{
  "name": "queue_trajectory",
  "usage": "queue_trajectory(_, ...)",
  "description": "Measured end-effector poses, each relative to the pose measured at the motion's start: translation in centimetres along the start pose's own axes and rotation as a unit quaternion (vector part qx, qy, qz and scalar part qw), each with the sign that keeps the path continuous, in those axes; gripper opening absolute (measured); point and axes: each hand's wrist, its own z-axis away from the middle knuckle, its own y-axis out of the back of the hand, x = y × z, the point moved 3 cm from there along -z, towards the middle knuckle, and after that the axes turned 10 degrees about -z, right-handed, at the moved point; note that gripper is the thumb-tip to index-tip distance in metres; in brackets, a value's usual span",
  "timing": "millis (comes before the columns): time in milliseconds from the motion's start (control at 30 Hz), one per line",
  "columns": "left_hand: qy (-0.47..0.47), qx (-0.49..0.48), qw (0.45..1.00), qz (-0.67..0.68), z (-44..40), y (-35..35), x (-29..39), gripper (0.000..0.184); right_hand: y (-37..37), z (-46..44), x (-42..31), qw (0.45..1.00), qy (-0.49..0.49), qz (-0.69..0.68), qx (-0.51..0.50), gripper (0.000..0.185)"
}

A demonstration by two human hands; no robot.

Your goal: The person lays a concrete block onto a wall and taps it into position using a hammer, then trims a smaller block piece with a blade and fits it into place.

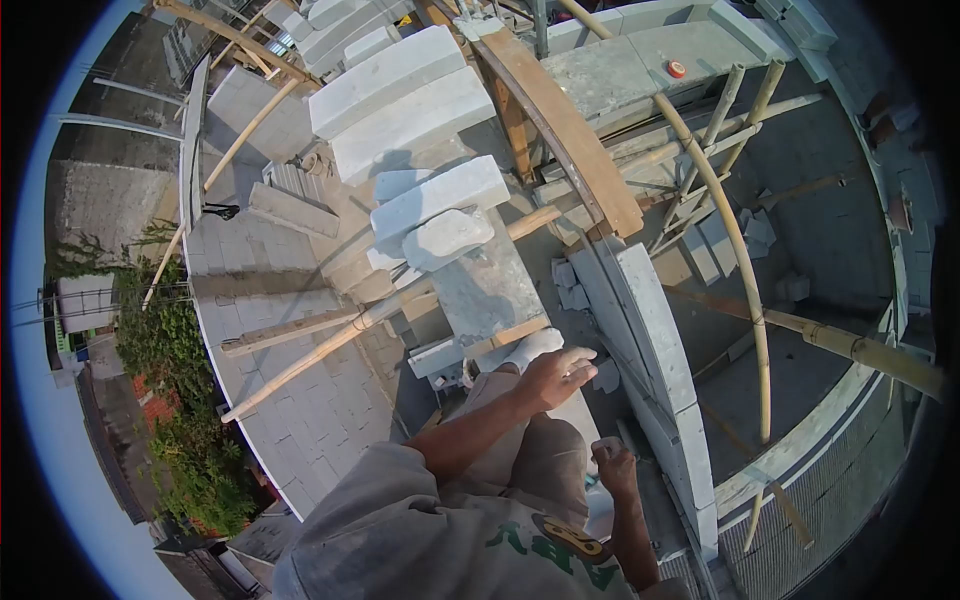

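Note:
My left hand (558,379) is over my knees, its fingers loosely bent and apart, with nothing visible in it. Below and to the right, my right hand (615,466) has its fingers curled in; whatever may be inside them is hidden. It is beside my leg, near a wall of pale blocks (655,350). Ahead of my knees lies a grey-stained board (490,290) on the scaffold. Pale lightweight blocks (440,205) lie at its far end, including a smaller rounded-edged block (448,238) nearest me.
Large block slabs (400,85) stand stacked farther ahead. A curved brown wooden beam (560,120) runs along the wall line. Bamboo poles (735,230) cross the deep room on the right. An orange tape-like roll (676,69) sits on a ledge. Trees (190,440) are far below left.

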Motion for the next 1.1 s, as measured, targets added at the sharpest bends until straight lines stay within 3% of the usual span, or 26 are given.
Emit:
queue_trajectory(33, 0.005, 0.011, 1.0, 0.008, 0.5, -0.2, 0.5, 0.043, 0.8, 0.3, 0.9, 0.999, 0.031, 0.008, 0.007, 0.025)
queue_trajectory(167, 0.012, 0.048, 0.998, 0.042, 1.2, -1.7, 0.9, 0.042, 4.6, 1.7, 0.5, 0.996, -0.036, 0.019, 0.079, 0.026)
queue_trajectory(400, -0.011, 0.123, 0.989, 0.078, -0.5, -1.3, -0.1, 0.041, 5.4, -0.9, -0.9, 0.996, 0.007, 0.071, 0.06, 0.029)
queue_trajectory(567, 0.008, 0.208, 0.966, 0.153, -1.4, 2.1, -4.3, 0.046, 3.0, -5.3, -4.5, 0.998, 0.021, 0.061, -0.006, 0.028)
queue_trajectory(833, 0.146, 0.262, 0.889, 0.345, -5.3, 6.1, -14.2, 0.036, -1.3, -13.4, -7.5, 0.989, 0.026, 0.141, -0.036, 0.027)
queue_trajectory(967, 0.169, 0.27, 0.882, 0.347, -7.5, 8.9, -17.0, 0.033, -4.7, -19.1, -12.8, 0.981, 0.029, 0.177, -0.071, 0.029)
queue_trajectory(1100, 0.245, 0.23, 0.915, 0.222, -10.0, 12.1, -20.8, 0.035, -10.3, -27.4, -19.1, 0.977, 0.056, 0.191, -0.074, 0.027)
